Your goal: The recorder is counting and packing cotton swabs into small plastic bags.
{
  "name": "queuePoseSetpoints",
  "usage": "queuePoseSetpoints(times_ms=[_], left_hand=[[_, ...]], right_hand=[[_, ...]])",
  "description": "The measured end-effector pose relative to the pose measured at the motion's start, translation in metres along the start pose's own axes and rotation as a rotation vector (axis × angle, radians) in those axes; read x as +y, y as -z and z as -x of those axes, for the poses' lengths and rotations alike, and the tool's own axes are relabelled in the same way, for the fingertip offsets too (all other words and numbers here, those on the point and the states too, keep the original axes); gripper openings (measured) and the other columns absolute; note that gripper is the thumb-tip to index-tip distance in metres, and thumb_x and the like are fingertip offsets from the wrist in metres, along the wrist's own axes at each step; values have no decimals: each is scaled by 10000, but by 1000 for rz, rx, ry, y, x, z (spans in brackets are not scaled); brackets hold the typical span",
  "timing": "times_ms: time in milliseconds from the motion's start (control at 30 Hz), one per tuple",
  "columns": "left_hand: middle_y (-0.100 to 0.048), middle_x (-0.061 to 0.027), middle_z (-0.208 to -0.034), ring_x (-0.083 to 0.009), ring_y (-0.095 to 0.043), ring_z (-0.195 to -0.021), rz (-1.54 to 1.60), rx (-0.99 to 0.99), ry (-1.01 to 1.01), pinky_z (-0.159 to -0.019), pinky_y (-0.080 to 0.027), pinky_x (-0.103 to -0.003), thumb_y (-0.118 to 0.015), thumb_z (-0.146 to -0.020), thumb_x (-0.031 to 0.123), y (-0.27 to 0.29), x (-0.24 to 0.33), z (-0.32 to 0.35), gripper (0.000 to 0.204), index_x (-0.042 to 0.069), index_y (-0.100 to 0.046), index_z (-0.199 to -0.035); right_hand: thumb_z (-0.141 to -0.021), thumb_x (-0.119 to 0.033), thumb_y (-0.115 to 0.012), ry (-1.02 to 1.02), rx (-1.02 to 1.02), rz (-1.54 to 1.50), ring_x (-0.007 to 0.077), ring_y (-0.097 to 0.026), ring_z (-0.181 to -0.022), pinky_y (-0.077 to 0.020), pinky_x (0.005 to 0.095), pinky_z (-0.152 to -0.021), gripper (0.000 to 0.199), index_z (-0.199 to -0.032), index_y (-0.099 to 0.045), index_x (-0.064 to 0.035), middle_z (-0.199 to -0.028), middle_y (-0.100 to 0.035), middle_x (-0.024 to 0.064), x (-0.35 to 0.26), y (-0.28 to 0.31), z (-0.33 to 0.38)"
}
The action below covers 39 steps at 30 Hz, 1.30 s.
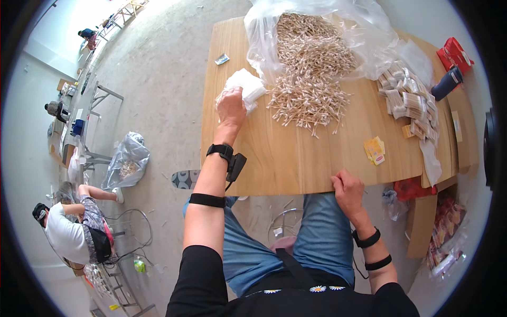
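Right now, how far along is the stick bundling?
Done: a batch of banded bundles lies stacked at the table's right. In hand: the left hand grips a white stack of small bags; the right hand rests at the table edge. Left: a large loose pile of sticks spilling from the clear bag.

Bright, even daylight fills the scene, strongest at the upper left, where the floor [158,63] washes out nearly white. Shadows are soft and faint. The clear plastic bag [369,31] shows pale glare. The fisheye bends the desk [296,158] edges, and a black rim rings the frame. Focus is sharp at the centre, softer outward.
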<state>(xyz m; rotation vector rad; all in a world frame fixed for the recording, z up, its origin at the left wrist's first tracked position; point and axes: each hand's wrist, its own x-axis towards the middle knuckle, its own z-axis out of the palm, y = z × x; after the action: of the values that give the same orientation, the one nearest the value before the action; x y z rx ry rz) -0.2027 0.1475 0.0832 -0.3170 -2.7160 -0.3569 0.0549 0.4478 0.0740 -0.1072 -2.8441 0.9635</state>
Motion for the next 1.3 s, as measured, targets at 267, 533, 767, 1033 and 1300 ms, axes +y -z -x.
queuePoseSetpoints(times_ms=[267, 533, 767, 1033, 1300], left_hand=[[-689, -151, -815, -277, -677, -741, 393, 199, 240, -709, -536, -358, -619, -803, -13, 25, -5, 16, 171, 14, -666, -966], [-644, -137, -863, -309, -621, -820, 379, 231, -12, -762, -489, -410, -646, -759, -3, 108, 62, 148, 162, 26, -643, -918], [-638, -86, -843, -258, -621, -801, 331, 197, -149, -750, -483, -375, -678, -763, -14, 150, 89, 242, 150, 44, -639, -896], [-687, -131, -1013, -172, -664, -897, 1872, 22, 964, -806, -531, -295, -680, -857, 14, 170, 62, 288, 290, -26, -577, -1125], [-675, -63, -828, -153, -646, -737, 1821, 12, 799, -660, -520, -282, -689, -841, -34, 160, 32, 309, 158, 23, -637, -980]], right_hand=[[-860, -146, -638, -26, 57, 13, 366, -604, -651, -452, 443, -564, 126, -778, -598, -59, -693, -617, 151, -7, -1, 2], [-902, -270, -671, -215, -209, -574, 123, -581, -586, -446, 325, -520, 300, -805, -613, 8, -605, -562, 85, -70, -21, -15], [-899, -151, -653, -260, -547, -941, 69, -581, -609, -462, 224, -541, 167, -835, -646, 3, -693, -617, 10, -154, -37, -8], [-863, -38, -640, 20, -742, -899, 64, -552, -615, -458, 230, -546, 42, -868, -644, 3, -687, -595, 4, -185, -39, 17], [-837, -197, -724, 173, -549, -524, 140, -598, -694, -494, 278, -628, 245, -960, -661, 5, -732, -615, 73, -200, -53, 10]])
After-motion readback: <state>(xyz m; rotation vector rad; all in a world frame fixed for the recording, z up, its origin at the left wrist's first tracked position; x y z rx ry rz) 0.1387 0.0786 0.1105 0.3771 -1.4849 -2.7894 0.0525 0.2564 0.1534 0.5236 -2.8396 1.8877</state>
